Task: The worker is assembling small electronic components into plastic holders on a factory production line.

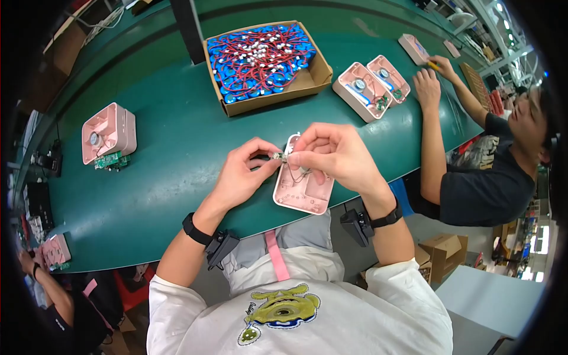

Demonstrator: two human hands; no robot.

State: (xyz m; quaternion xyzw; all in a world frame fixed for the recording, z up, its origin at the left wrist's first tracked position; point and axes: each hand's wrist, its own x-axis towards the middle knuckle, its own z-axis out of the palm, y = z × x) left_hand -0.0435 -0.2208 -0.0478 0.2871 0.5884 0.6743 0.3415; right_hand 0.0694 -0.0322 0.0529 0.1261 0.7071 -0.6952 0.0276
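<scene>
A pink plastic housing half [316, 204] lies hollow side up near the bench's front edge, below both hands. My left hand [242, 171] pinches a small green circuit board [277, 156] between thumb and forefinger, above the housing's left rim. My right hand [340, 157] is over the housing's upper right part, its thumb and forefinger closed right beside the board. What sits between those right fingertips is too small and covered to make out. Thin wires [294, 179] loop from the fingertips down into the housing.
Beyond my hands stands a cardboard box [278, 100] of blue battery packs with red leads. Pink housings with speakers [360, 84] sit to its right, near a co-worker's hands [427, 89]. At left is another pink housing [121, 127] with green boards [112, 161]. Another person's arm [56, 296] shows lower left.
</scene>
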